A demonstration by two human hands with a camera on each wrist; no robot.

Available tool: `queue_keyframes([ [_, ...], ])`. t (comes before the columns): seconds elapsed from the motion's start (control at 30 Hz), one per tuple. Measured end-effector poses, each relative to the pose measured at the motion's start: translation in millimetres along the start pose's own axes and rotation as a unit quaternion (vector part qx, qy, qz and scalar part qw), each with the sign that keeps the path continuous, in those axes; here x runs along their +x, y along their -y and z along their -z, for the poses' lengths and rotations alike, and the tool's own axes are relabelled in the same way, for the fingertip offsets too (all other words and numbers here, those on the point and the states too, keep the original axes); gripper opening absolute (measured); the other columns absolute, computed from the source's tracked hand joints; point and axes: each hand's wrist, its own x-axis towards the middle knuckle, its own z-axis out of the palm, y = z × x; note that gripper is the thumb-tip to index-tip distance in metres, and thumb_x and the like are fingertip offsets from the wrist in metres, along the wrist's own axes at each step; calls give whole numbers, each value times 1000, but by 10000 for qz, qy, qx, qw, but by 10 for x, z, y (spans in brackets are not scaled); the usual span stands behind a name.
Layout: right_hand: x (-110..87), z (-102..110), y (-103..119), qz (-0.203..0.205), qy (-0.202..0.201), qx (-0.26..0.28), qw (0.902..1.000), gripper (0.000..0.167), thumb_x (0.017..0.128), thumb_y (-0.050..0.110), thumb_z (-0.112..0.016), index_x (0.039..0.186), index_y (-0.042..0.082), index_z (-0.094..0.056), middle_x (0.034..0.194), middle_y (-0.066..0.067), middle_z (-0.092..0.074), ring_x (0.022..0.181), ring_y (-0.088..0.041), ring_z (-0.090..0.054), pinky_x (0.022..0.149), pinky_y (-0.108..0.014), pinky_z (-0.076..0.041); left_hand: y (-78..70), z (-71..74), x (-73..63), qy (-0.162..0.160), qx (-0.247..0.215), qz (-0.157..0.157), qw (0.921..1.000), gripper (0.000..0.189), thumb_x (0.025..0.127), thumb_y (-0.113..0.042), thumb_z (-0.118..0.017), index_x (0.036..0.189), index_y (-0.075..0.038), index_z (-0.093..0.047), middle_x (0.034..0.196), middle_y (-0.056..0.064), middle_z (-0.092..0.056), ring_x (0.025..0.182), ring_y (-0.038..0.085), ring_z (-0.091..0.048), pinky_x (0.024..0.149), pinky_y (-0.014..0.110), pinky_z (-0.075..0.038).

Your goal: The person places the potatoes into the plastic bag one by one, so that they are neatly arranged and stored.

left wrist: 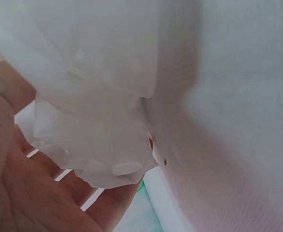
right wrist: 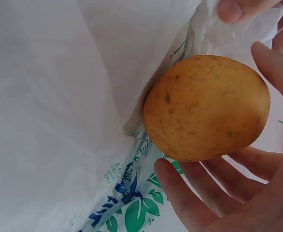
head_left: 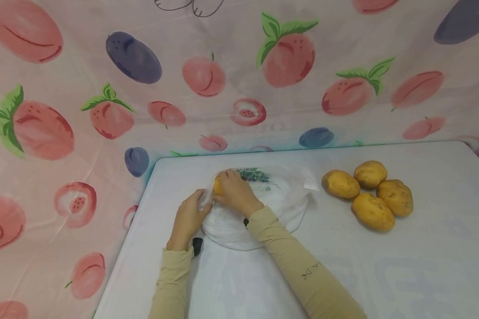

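Observation:
A potato [right wrist: 206, 108] is held in my right hand [head_left: 239, 192], with the fingers under one side and the thumb at the other in the right wrist view. In the head view only a yellow bit of this potato [head_left: 217, 186] shows past the fingers. It lies against the mouth of a thin white plastic bag [head_left: 231, 237] printed with green leaves. My left hand [head_left: 187, 218] holds the bag's edge at the left. The left wrist view has crumpled bag plastic [left wrist: 93, 145] between thumb and fingers.
Several loose potatoes [head_left: 373, 212] lie grouped on the white table [head_left: 431, 248], right of the bag. A fruit-patterned cloth [head_left: 231, 48] hangs behind the table and along its left side. Dark wrist cameras [head_left: 197, 246] sit under the sleeves.

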Motion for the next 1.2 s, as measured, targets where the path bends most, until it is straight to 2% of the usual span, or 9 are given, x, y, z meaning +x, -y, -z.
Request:
queue_keyframes([
  [0.53,-77,50,12,242,-75,4,9997,62,92,38,-70,135,-2,-50,132,-20,-55,124,-33,-53,99,-44,-53,-3,8,5,22,-27,14,10000,46,94,-25,-68,134,-4,-58,135,18,-61,125,38,-57,105,54,-45],
  [0.87,-188,196,-22,410,-142,69,9990,55,93,32,-69,135,1,-53,133,-18,-56,125,-32,-53,102,-43,-50,12,10,3,45,-53,0,10000,47,93,-24,-69,134,-4,-57,135,18,-61,125,38,-57,105,53,-45],
  [1.2,-310,299,-114,362,-162,124,9991,59,92,29,-71,138,-2,-49,136,-16,-53,128,-30,-50,108,-40,-46,11,4,-3,37,-34,9,10000,47,93,-24,-70,134,-4,-57,135,18,-61,125,37,-57,105,53,-45],
])
